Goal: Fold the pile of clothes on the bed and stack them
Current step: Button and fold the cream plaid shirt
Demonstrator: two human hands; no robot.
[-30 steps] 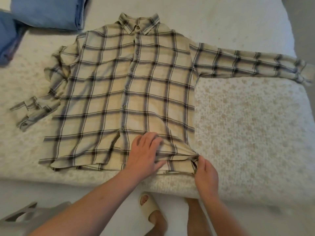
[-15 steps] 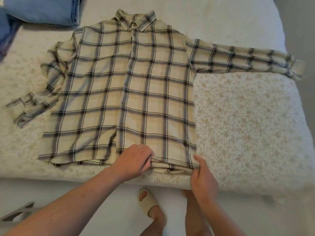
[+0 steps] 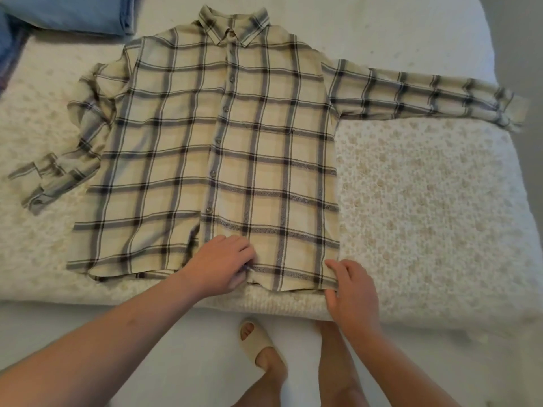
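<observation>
Shirt point(image 3: 217, 160): plaid, buttoned, lying face up and flat on the bed point(image 3: 426, 201). Collar at the far side, hem at the near edge, right in front of the person.
Long axis: collar to hem, running straight away from the person. Sleeve line crosses it, left to right.
Sleeves: right sleeve point(image 3: 426, 95) stretched out straight to the right; left sleeve point(image 3: 58, 168) bent and crumpled by the shirt's side.
Nearer hand: both at the hem. Left sits at the placket, right at the hem's right corner.
Left hand point(image 3: 220, 265): fingers curled down on the hem by the button line; looks to pinch cloth, though the grip itself is hidden.
Right hand point(image 3: 352, 289): thumb and fingers pinching the hem's right corner.
Judgement: hem being pulled flat; sleeves not yet folded in.
Denim point(image 3: 73, 13): folded blue stack at the far left corner, well apart from the shirt.
</observation>
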